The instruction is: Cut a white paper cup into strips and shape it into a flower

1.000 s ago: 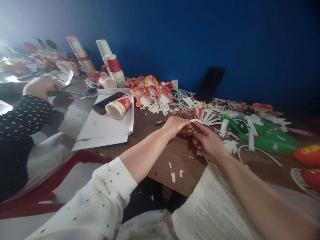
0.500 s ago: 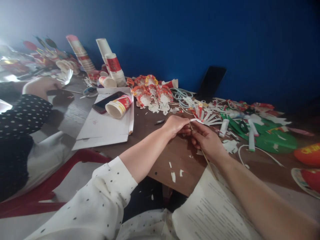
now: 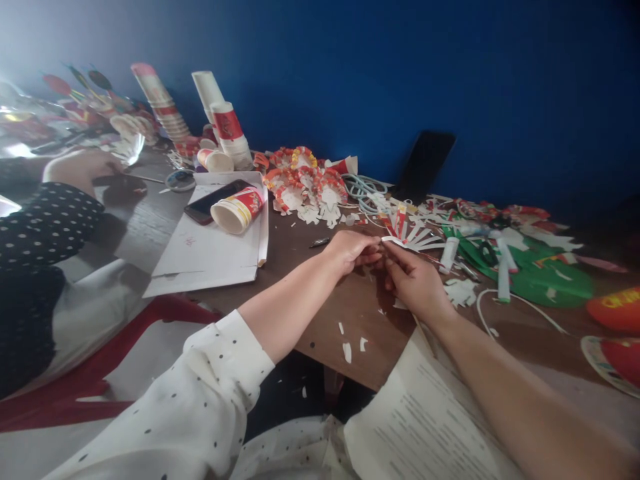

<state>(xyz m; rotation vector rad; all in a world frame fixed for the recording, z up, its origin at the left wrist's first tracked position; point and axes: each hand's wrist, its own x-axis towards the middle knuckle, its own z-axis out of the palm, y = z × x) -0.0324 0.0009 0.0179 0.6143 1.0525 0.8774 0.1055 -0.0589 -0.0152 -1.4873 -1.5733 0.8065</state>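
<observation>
My left hand is closed in a pinch at the near end of a paper cup cut into fringed strips. Right beside it, my right hand pinches the same end with thumb and forefinger. White strips with red patches fan out beyond my fingertips to the right. The exact spot where the fingers meet the paper is partly hidden. A black pen lies left of my left hand. Close to my right hand is a white glue stick.
Several cut red cups are heaped behind my hands. Stacked cups stand farther left; more cups lie by a phone on white card. At left, another person's hand holds white paper. Green pieces lie right; a printed sheet overhangs my lap.
My right fingers have shifted slightly at the cut cup's end. The thin stick that showed below my right hand is now mostly out of sight. The fringed strips have barely moved.
</observation>
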